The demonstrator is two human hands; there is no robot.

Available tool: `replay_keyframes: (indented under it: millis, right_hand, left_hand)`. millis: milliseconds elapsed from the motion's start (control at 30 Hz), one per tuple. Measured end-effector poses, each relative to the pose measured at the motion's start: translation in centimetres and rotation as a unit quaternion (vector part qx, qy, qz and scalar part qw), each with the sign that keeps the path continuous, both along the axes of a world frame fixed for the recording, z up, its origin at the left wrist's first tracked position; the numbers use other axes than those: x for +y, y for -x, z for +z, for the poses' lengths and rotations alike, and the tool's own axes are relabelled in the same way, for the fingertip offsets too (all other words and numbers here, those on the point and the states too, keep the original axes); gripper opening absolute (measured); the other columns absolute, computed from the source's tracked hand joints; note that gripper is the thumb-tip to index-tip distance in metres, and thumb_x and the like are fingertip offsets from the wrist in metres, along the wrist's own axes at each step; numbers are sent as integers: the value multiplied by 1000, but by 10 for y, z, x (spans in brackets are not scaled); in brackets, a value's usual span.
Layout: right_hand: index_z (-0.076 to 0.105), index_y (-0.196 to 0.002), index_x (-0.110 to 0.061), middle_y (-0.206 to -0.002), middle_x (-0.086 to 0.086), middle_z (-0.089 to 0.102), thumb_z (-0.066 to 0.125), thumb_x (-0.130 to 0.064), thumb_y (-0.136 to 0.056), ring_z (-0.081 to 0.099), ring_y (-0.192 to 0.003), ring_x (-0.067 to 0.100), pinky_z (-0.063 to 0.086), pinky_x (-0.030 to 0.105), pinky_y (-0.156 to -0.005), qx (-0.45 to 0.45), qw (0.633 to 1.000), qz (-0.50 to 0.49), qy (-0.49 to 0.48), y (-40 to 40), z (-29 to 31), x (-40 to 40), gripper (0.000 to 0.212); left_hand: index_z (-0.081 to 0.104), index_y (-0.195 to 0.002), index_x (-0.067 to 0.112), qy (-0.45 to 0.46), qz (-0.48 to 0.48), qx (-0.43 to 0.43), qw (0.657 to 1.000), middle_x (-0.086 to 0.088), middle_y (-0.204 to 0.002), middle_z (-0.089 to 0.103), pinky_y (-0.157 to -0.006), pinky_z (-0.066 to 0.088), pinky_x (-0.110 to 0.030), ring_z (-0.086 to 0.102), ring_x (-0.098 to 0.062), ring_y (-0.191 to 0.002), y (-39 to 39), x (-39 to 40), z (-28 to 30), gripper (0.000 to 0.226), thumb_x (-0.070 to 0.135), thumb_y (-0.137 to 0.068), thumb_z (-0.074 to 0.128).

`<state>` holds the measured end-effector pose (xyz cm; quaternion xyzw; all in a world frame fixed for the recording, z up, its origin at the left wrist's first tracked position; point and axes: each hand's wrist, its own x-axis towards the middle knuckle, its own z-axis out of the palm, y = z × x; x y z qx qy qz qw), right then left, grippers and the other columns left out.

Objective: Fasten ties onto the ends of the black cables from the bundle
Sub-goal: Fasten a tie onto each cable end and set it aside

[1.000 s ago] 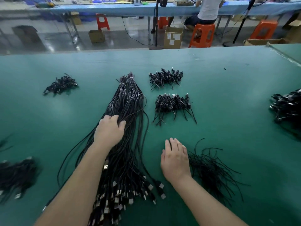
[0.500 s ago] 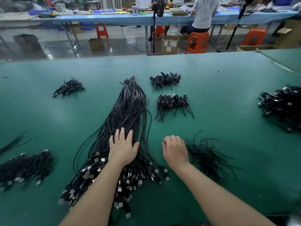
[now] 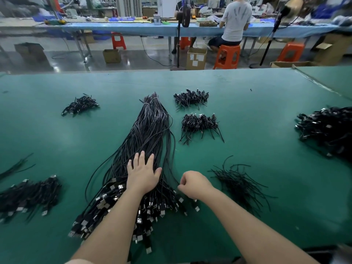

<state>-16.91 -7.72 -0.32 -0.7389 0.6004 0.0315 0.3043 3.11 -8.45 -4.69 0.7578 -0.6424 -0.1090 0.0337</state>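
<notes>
Presently on the green table:

- Bundle of black cables: lies lengthwise at centre, tied together at its far tip, fanning out toward the person; silver-tipped plug ends spread in a heap at the near end, under and around the left forearm.
- Left hand: flat on top of the bundle just above the plug ends, fingers straight and slightly spread, pressing on the cables.
- Right hand: at the bundle's right edge, fingers curled inward. Fingertips meet near a thin cable strand; whether they actually pinch it cannot be told.
- Loose ties: thin black strands in a scattered heap just right of the right hand, apart from the bundle.
- Two small piles of coiled cables: right of the bundle's far half, one behind the other.
- Small pile, far left: short black cables, well apart from the bundle.
- Pile of plug-ended cables, near left: at the frame edge.
- Large dark heap, right edge: tangled black cables.
- Background: a seated person on an orange stool at a long blue bench, back turned; cardboard boxes on the floor.
</notes>
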Motion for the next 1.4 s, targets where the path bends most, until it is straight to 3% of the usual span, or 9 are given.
replay_keyframes:
  millis: [267, 567, 1000, 1067, 1133, 1167, 1267, 1300, 1400]
  right_hand:
    - [61, -103, -5, -97, 11, 75, 61, -12, -100, 77, -77, 21, 60, 28, -63, -314, 917, -170, -177, 25, 19, 2, 8]
    - [63, -102, -6, -74, 5, 70, 58, -14, -101, 67, -57, 15, 53, 24, -54, -377, 887, -202, -175, 28, 21, 11, 10]
    - [77, -101, -11, -58, -4, 48, 50, -8, -99, 33, -45, 10, 31, 21, -44, -373, 900, -146, -171, 58, 73, 14, 27]
    - [79, -99, -13, -57, -4, 47, 51, -9, -99, 33, -45, 10, 31, 21, -43, -377, 902, -120, -172, 62, 82, 17, 29]
    - [80, -96, -16, -56, -4, 46, 51, -9, -98, 32, -44, 11, 30, 21, -43, -383, 903, -96, -169, 64, 91, 19, 30]
    - [80, -96, -17, -56, -4, 44, 51, -9, -98, 31, -45, 11, 29, 21, -43, -381, 906, -84, -164, 65, 94, 20, 31]
    - [79, -100, -18, -55, -7, 40, 51, -12, -99, 27, -47, 11, 25, 22, -45, -337, 929, -34, -148, 66, 103, 24, 29]
    - [78, -101, -19, -54, -8, 40, 52, -14, -100, 26, -48, 10, 24, 23, -47, -319, 936, -15, -147, 66, 105, 26, 27]
    - [77, -102, -17, -56, -9, 39, 54, -19, -102, 25, -50, 11, 22, 26, -49, -310, 939, 18, -146, 70, 114, 28, 24]
  left_hand:
    - [13, -161, 30, -5, 9, 32, 999, -6, -170, -4, -125, -7, -50, -12, -23, -155, -1, -1, 3, 68, 60, -102, 30]
    - [10, -160, 31, 64, -101, -30, 992, -4, -169, -3, -120, -13, -52, -18, -26, -154, 39, -3, 20, 75, 63, -98, 38]
    - [12, -161, 9, -126, -105, -157, 974, -6, -170, 4, -125, -6, -48, -13, -33, -154, 51, 0, 23, 60, 30, -106, 26]
    - [43, -148, 6, -68, -82, -103, 989, -12, -162, 31, -126, 5, -46, 2, -33, -155, 53, -2, 32, 50, 24, -103, 29]
    - [60, -131, 7, 34, 30, 133, 990, -14, -141, 57, -117, 32, -43, 38, -30, -142, 58, -6, 47, 40, 19, -102, 35]
    - [59, -129, 8, 52, 121, 319, 938, -15, -133, 63, -107, 44, -43, 55, -29, -126, 61, -10, 56, 37, 18, -103, 36]
    - [50, -120, -2, -19, 289, 739, 609, -20, -99, 66, -65, 61, -40, 70, -27, -72, 74, -25, 78, 27, 21, -108, 43]
    - [47, -126, -3, -16, 299, 768, 566, -18, -89, 64, -52, 57, -32, 66, -22, -60, 75, -31, 81, 28, 17, -107, 44]
    - [48, -137, 16, 27, 305, 726, 616, -7, -74, 51, -38, 40, -22, 45, -11, -48, 70, -42, 81, 39, 0, -103, 37]
